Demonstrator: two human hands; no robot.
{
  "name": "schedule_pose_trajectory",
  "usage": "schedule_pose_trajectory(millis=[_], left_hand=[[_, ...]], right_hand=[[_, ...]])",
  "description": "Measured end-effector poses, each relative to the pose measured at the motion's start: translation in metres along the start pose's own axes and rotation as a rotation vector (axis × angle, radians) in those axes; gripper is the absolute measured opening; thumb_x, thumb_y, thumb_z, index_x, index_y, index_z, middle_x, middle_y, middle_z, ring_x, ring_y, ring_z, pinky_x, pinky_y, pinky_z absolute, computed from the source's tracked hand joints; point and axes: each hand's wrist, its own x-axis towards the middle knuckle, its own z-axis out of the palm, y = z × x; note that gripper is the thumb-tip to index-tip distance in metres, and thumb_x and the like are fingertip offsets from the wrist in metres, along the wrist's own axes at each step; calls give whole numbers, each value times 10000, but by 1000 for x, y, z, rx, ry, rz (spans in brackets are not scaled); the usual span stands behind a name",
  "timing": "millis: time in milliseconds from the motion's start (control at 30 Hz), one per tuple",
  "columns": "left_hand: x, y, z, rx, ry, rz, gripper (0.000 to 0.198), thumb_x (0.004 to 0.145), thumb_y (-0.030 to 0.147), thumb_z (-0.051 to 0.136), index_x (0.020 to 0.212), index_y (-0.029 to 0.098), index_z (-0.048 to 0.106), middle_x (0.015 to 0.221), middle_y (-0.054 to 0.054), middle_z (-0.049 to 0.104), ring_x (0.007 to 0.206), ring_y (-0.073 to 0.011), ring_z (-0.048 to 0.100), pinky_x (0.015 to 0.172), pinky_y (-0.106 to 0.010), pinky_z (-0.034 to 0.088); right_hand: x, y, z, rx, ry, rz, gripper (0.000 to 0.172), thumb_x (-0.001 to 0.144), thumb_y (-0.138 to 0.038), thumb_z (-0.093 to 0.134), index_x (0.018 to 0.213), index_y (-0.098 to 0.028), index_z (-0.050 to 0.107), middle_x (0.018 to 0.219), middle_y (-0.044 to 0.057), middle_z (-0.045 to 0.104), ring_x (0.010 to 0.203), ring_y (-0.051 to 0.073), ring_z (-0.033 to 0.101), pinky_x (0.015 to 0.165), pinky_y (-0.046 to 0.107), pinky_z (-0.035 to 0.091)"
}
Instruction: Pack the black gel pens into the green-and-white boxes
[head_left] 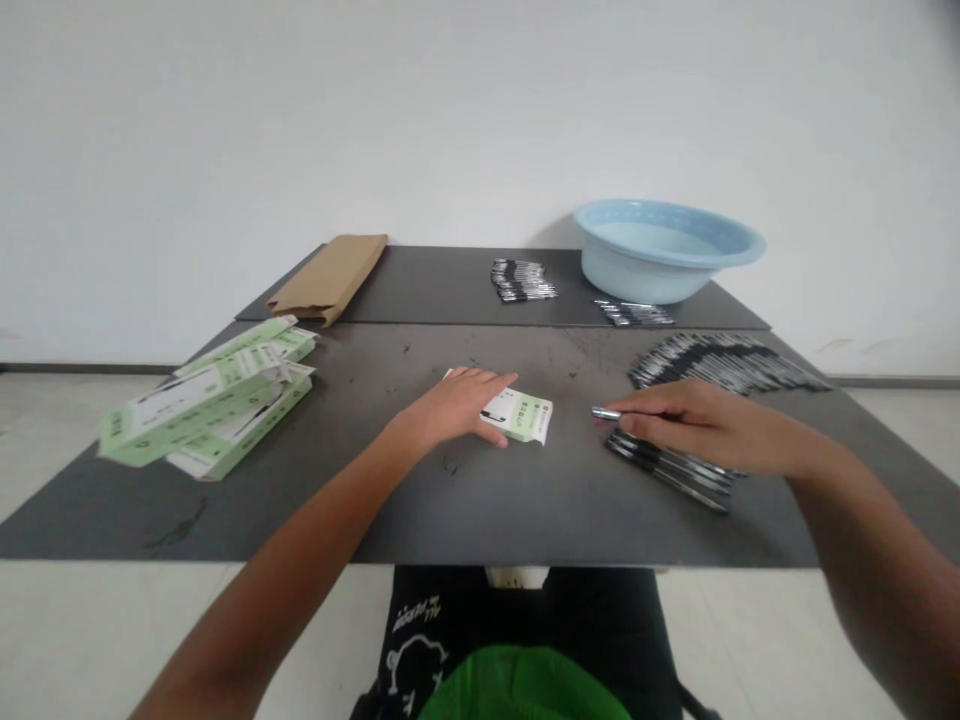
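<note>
In the head view my left hand (459,408) is wrapped over a small green and white carton (525,415) lying on the dark table. Its thumb is on the near side and its fingers on the far side. The carton's right end, with a flap sticking out, shows beyond the hand. My right hand (686,425) pinches a pen (606,412) between thumb and fingers, its silver end pointing left toward the carton. Below that hand lies a group of black and silver pens (667,470), partly covered by it. A wider fan of pens (720,362) spreads just behind.
Several green and white cartons (217,400) are piled at the left. A brown paper bag (330,278) lies at the back left. Two smaller pen groups, one central (521,281) and one (634,313) before the light blue basin (667,270), lie farther back.
</note>
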Motion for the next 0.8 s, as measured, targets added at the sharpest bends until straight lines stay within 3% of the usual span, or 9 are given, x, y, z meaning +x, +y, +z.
schedule_pose_trajectory(millis=[67,133,200,333,400,500,600,700,800], left_hand=[[4,-2,-6,-25,-6,-3,949,850,529,933,1638,161,552,1573,-207,671,1451,-418,611,1238,-518,386],[5,-4,-13,-95,29,16,821,867,532,907,1560,182,642,1498,-174,714,1384,-395,652,1204,-497,420],[4,-5,-20,-219,126,-4,828,868,589,886,1552,185,656,1472,-168,718,1344,-381,670,1170,-480,461],[-3,2,-31,-563,376,-62,910,829,678,890,1566,206,641,1545,-165,694,1383,-392,652,1194,-519,474],[-7,8,-31,-763,411,-26,871,836,744,853,1479,179,693,1436,-169,760,1287,-381,706,1124,-518,529],[-12,16,-19,-1079,357,15,894,829,868,775,1336,133,746,1242,-195,816,1073,-340,777,947,-466,608],[-18,24,1,-1347,235,82,950,794,891,788,1401,163,727,1296,-230,804,1095,-341,798,950,-463,630],[-23,31,17,-1450,94,93,959,776,879,814,1413,167,729,1346,-253,789,1124,-346,801,980,-472,632],[-25,37,22,-1475,29,61,947,766,848,851,1398,153,733,1342,-254,784,1121,-347,793,967,-462,632]], right_hand=[[8,1,2,-5,-39,43,445,994,-559,769,1318,-267,861,822,20,799,707,190,683,610,281,519],[17,3,4,68,39,50,497,1016,-601,730,1333,-235,845,767,14,734,682,169,632,602,275,494],[26,5,7,185,166,19,500,1009,-623,740,1282,-221,855,782,19,726,727,170,648,668,288,539],[44,7,14,476,468,-85,378,947,-571,843,1205,-297,863,1193,60,826,1019,221,761,947,396,634],[48,3,17,636,563,-129,303,922,-518,874,1163,-335,860,1369,41,782,1103,233,757,1027,465,643],[47,-11,19,798,630,-198,216,936,-448,866,1141,-381,857,1292,13,777,1095,215,727,1080,509,638],[43,-26,19,901,699,-272,182,970,-426,858,1150,-454,854,1153,-13,764,998,180,708,1097,478,632],[41,-35,23,963,784,-326,136,992,-441,848,1109,-507,857,1203,-43,745,934,146,699,1145,445,609],[39,-39,33,976,833,-312,133,962,-495,866,1087,-542,859,1216,-49,726,917,147,709,1112,403,626]])
